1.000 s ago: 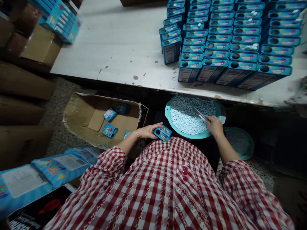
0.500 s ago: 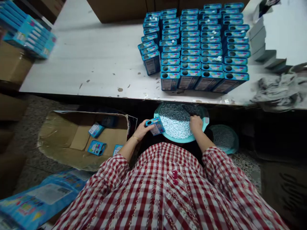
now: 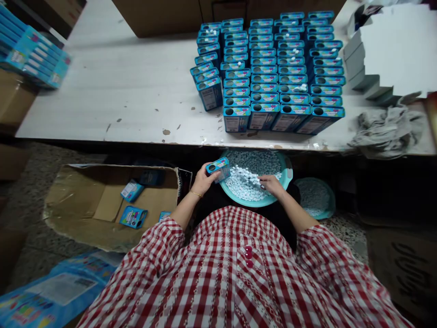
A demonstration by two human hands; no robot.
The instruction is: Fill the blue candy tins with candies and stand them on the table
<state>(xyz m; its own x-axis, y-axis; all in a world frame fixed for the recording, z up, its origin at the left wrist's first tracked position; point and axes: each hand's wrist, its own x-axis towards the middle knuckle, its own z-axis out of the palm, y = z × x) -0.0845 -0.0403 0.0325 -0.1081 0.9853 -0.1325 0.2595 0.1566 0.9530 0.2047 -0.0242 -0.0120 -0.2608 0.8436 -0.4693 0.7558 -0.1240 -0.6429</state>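
My left hand [image 3: 202, 181] is closed around a small blue candy box [image 3: 221, 170], tilted, its dark opening in the top face. The box is at the left rim of a turquoise basin [image 3: 235, 200] full of small white candies [image 3: 251, 193]. Over the basin my right hand [image 3: 271, 183] is closed on a scoop heaped with white candies [image 3: 243, 174]. The heap points left toward the box and hides most of the scoop. A gap shows between the scoop's load and the box opening.
Rows of upright blue boxes [image 3: 264, 86] stand on the white table [image 3: 136, 100], a few loose candies on top. At left a cardboard carton [image 3: 82, 200] holds several blue boxes. A second basin [image 3: 316, 196] sits lower right. A crumpled cloth [image 3: 389, 127] lies near the table edge.
My right hand has lifted out of the candies and moved toward the left, bringing up a heaped scoop. My left hand still holds the box, now raised slightly and tilted differently.
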